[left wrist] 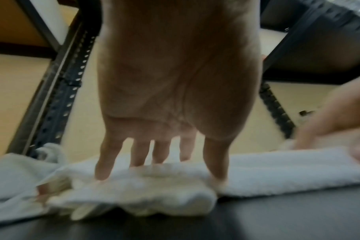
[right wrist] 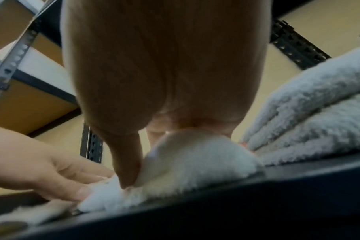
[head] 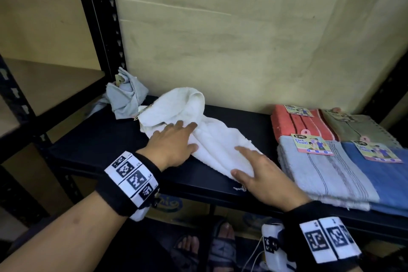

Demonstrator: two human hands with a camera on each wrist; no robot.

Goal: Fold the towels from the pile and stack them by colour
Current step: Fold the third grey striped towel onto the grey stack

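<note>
Both grips released, left hand (head: 174, 146) and right hand (head: 262, 174) flat on white towel (head: 212, 139), shelf (head: 106, 139)

Your towel (head: 212, 139) lay across the middle of the shelf (head: 92, 141), with your left hand (head: 174, 146) flat on its left part and your right hand (head: 262, 174) on its near right end. Behind and to its left sat a crumpled towel (head: 125, 97) against the post (head: 99, 17). To the right lay four folded towels (head: 326, 170), two in front, two behind.
</note>
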